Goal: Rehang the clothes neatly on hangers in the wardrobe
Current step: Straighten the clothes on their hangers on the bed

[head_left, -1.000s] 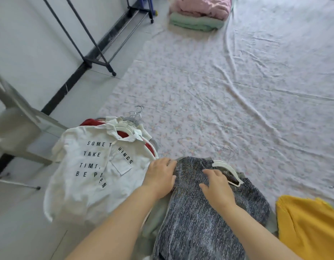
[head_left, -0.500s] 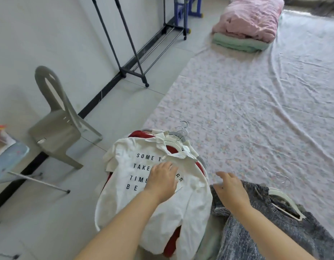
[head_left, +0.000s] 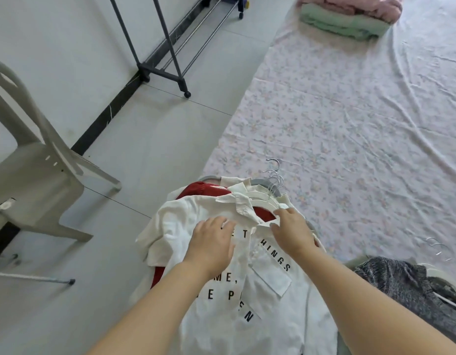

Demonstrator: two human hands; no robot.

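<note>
A white shirt (head_left: 262,295) with black lettering lies on top of a pile of hangered clothes, over a red garment (head_left: 204,189). Several hangers (head_left: 266,194) with metal hooks stick out at the pile's far end. My left hand (head_left: 213,243) rests flat on the shirt's chest, fingers spread. My right hand (head_left: 293,230) touches the shirt near the collar, fingertips at the white hanger's arm. A grey knit garment (head_left: 401,280) on a white hanger lies at the right.
A black clothes rack (head_left: 168,70) on wheels stands by the wall at the back. A grey plastic chair (head_left: 29,162) stands left. A floral sheet (head_left: 362,111) covers the floor, with folded pink and green bedding (head_left: 350,16) at its far end.
Both hands left the grey knit garment and moved left onto the white shirt. The right hand now reaches the collar and hanger. The view swung left.
</note>
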